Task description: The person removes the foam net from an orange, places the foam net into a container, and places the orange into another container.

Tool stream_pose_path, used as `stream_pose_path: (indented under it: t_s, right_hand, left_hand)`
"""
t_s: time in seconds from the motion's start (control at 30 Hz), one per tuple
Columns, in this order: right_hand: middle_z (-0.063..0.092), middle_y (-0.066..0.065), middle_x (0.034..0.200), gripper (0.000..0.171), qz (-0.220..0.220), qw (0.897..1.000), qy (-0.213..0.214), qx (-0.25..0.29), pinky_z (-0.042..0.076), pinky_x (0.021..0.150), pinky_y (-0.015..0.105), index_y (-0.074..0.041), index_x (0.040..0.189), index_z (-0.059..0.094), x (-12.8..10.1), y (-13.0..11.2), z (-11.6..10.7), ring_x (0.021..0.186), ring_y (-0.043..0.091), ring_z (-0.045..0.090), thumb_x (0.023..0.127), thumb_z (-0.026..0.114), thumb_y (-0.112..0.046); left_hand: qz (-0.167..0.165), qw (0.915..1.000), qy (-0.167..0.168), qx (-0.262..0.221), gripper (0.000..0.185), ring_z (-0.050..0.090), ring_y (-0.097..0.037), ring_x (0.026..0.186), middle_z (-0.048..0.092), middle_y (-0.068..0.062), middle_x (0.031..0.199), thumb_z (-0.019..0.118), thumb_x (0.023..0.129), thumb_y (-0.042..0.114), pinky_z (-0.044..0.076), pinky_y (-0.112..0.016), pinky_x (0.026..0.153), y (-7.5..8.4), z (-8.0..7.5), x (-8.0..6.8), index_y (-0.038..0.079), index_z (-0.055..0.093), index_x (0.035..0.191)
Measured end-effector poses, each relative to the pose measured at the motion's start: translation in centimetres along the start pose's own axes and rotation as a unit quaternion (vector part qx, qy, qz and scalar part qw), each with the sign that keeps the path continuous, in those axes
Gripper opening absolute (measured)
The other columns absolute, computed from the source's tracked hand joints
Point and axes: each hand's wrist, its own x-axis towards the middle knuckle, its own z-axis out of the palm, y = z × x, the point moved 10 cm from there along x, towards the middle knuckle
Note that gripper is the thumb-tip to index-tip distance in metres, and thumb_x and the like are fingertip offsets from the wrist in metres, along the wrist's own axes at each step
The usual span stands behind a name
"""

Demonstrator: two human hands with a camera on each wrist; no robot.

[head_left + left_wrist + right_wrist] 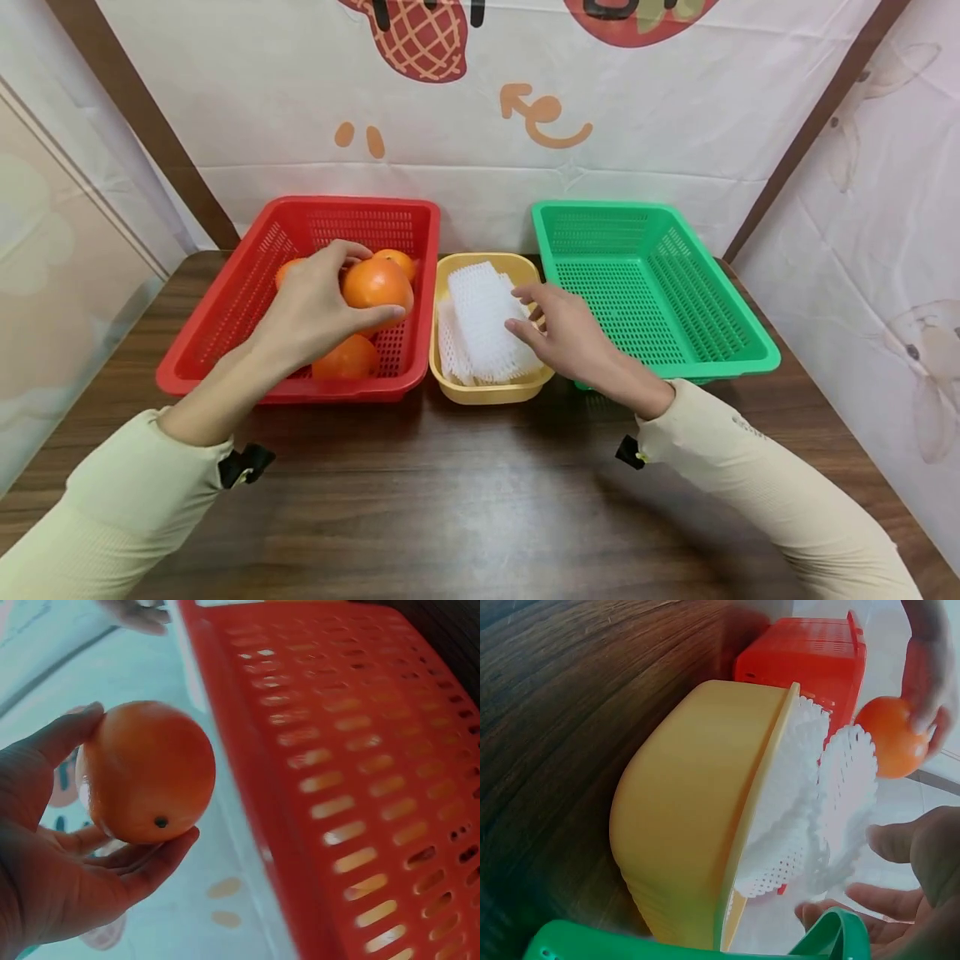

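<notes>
The left hand (315, 312) reaches forward from its pale sleeve over the red basket (225, 333), thumb and fingers curled round an orange (377, 286) that it holds lifted above the other oranges (347, 358) lying in the basket. The right hand (570, 333) stretches in palm down, its fingers loosely spread and holding nothing, fingertips (525, 293) at the top sheet of the white foam nets (483, 321) stacked in the yellow tub (491, 392). That tub stands between the red basket and the green basket (720, 333) on the dark wooden table (465, 500).
</notes>
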Motion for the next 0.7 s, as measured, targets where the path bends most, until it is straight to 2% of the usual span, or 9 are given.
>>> stream_pose_path:
  t_s: [0.17,0.33,0.5,0.7]
  right_hand:
    - [0.058,0.013,0.123,0.040,-0.049,0.998,-0.008,-0.034,0.048,0.087,0.039,-0.001,0.124,0.057,-0.2,-1.2,0.2,0.107,0.027,0.056,0.092,0.066,-0.023]
    - [0.055,0.013,0.129,0.041,-0.095,0.992,-0.048,-0.061,0.038,0.102,0.041,-0.004,0.126,0.058,-0.5,-2.2,1.4,0.122,0.027,0.047,0.092,0.066,-0.026]
    - [0.052,0.015,0.133,0.041,-0.112,0.985,-0.088,-0.097,0.035,0.105,0.042,-0.007,0.126,0.060,-0.9,-2.5,2.6,0.125,0.029,0.045,0.092,0.065,-0.029]
    - [0.049,0.017,0.135,0.047,-0.112,0.979,-0.119,-0.126,0.036,0.104,0.042,-0.006,0.131,0.056,-1.2,-2.5,3.3,0.126,0.031,0.044,0.092,0.065,-0.032]
  left_hand:
    - [-0.011,0.9988,-0.043,0.023,0.073,0.055,-0.031,0.096,0.055,-0.016,0.115,0.080,0.075,0.040,0.051,-0.047,0.079,-1.1,1.7,1.3,0.001,0.045,0.126]
    - [-0.025,0.9955,-0.077,0.049,0.075,0.054,-0.032,0.097,0.056,-0.020,0.114,0.082,0.073,0.038,0.048,-0.048,0.083,-2.6,3.2,2.1,-0.001,0.045,0.126]
    - [-0.010,0.9910,-0.099,0.090,0.075,0.055,-0.035,0.097,0.060,-0.022,0.108,0.083,0.071,0.033,0.046,-0.049,0.085,-3.1,4.7,2.9,-0.005,0.046,0.125]
    - [-0.010,0.9838,-0.119,0.133,0.072,0.055,-0.035,0.090,0.060,-0.018,0.096,0.084,0.071,0.033,0.047,-0.049,0.079,-3.3,6.1,3.6,-0.005,0.047,0.120]
